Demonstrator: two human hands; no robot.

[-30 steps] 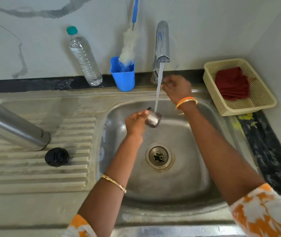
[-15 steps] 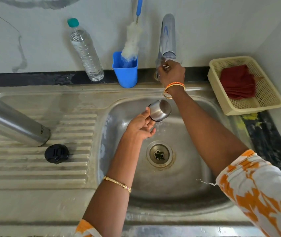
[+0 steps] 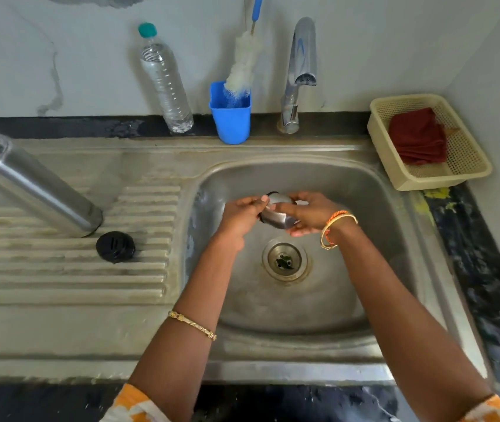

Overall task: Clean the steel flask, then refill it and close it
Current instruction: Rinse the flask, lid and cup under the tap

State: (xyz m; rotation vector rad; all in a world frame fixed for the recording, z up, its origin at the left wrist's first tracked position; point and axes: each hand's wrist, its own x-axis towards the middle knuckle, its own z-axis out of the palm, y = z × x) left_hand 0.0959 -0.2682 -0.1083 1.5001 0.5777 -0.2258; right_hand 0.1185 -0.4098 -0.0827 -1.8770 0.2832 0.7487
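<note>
A dark stone counter (image 3: 483,269) carries a steel sink (image 3: 349,190) with a ribbed draining board (image 3: 69,269) on its left, all set against a pale marbled wall. The steel flask (image 3: 35,184), open at its threaded mouth and without its cap, stands on the draining board with its base near the basin's edge, leaning out toward the upper left of the view. Over the basin, above the drain (image 3: 285,260), a person wearing orange-and-white patterned sleeves holds the flask's small steel cup (image 3: 276,213) in both bare hands. The left hand (image 3: 239,217) grips the cup's left side with its fingers (image 3: 256,202) curled and pinching the rim, a thin gold bangle further down the forearm. The right hand (image 3: 309,214) closes around the cup from the right, thumb and fingers pressed against its metal wall above and below, with orange and gold bangles at the wrist. At the right rear corner a cream plastic basket (image 3: 468,175) holds a folded dark red cloth (image 3: 419,138). Along the back ledge stand a clear plastic water bottle (image 3: 166,83) with a teal top, the chrome tap (image 3: 300,71) with no water visible at its spout, and a blue plastic cup (image 3: 232,120) holding a white bottle brush (image 3: 242,68) with a blue handle. A round black stopper (image 3: 115,246) lies on the draining board, just beside the flask's base.
</note>
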